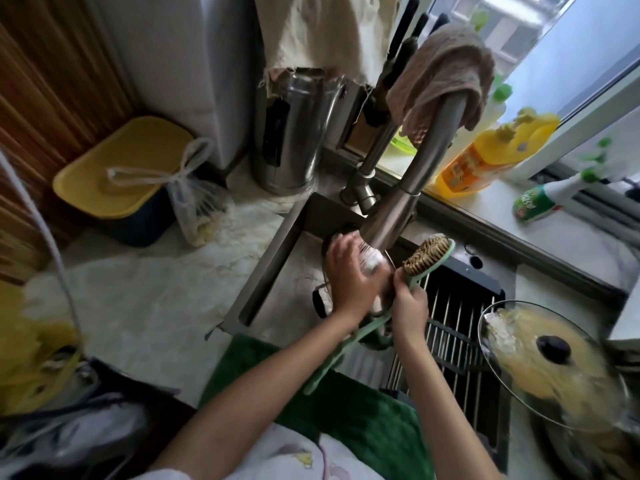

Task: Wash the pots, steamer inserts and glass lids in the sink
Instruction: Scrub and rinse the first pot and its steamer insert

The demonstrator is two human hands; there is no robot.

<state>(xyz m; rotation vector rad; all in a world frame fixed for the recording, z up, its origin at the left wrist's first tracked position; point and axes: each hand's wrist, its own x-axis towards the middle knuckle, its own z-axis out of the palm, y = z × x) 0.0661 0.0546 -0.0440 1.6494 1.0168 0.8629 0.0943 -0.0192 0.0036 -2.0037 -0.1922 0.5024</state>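
My left hand [349, 275] is over the sink [270, 268], fingers curved and apart in the spray from the faucet head [384, 230]. My right hand [408, 306] grips the green handle of a scrubbing brush [427, 254], bristle head raised beside the faucet. Under both hands sits a pot, mostly hidden; only its black side handle [319, 301] and part of a dark rim show. A glass lid [519, 386] with a black knob rests tilted on another pot [588, 452] at the right, with yellowish residue on the glass.
A metal rack [457, 323] spans the sink's right half. A steel canister [294, 133], a yellow-lidded bin [121, 168] and a tied plastic bag [197, 209] stand on the left counter. Detergent bottles [485, 157] line the windowsill. A green towel [363, 410] covers the front edge.
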